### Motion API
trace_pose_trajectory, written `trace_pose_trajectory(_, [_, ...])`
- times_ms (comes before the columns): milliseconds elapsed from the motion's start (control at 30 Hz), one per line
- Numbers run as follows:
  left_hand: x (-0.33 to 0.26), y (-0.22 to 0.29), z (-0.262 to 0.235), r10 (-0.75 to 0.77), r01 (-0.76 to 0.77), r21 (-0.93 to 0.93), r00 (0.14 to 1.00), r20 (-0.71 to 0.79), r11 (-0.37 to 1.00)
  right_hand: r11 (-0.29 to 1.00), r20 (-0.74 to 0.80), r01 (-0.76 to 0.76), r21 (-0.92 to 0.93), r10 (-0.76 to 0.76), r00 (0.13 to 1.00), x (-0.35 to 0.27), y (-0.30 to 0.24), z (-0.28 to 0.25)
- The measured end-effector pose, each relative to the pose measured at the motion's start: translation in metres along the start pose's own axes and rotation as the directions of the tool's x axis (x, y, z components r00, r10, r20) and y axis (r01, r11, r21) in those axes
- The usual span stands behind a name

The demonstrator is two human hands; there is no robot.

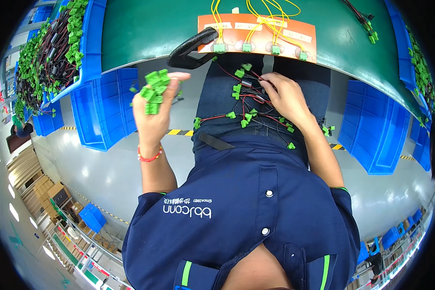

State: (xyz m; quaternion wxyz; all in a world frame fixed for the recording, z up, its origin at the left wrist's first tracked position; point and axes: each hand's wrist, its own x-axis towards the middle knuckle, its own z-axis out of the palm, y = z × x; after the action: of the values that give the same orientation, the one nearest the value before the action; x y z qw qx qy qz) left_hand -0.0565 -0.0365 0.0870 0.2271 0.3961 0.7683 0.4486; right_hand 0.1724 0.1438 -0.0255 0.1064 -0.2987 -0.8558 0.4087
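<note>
Green connectors (154, 92) clasped inside left grip (152, 113) — right grip (287, 99) touching red-black wires (258, 98) — closure unclear

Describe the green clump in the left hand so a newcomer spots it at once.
From the green table, look past its near edge, left of the dark trousers. The left hand holds a clump of green connectors. They are packed tightly together, whereas the lap connectors lie spread out among red and black wires.

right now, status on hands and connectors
Left hand gripping green connectors. Right hand at wired connectors across lap. Black handle by green table's edge, near left hand.
</note>
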Motion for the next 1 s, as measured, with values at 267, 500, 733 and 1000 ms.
trace_pose_trajectory(267, [0.001, -0.010, 0.043, -0.040, 0.085, -0.183, 0.971, 0.238, 0.979, 0.940, -0.364, 0.306, 0.148, -0.236, 0.901, -0.021, -0.064, -0.046])
trace_pose_trajectory(500, [-0.005, 0.004, 0.070, -0.048, 0.108, -0.538, 0.991, 0.125, 0.836, 0.883, -0.397, 0.405, -0.238, -0.469, 0.789, -0.006, -0.071, -0.034])
trace_pose_trajectory(733, [-0.007, 0.014, 0.096, -0.137, 0.213, -0.724, 0.977, 0.163, 0.656, 0.908, -0.359, 0.407, -0.104, -0.415, 0.836, -0.005, -0.071, -0.001])
trace_pose_trajectory(1000, [-0.001, 0.005, 0.101, -0.191, 0.223, -0.765, 0.973, 0.132, 0.604, 0.478, -0.021, 0.003, 0.879, 0.032, 0.999, -0.017, -0.075, -0.022])
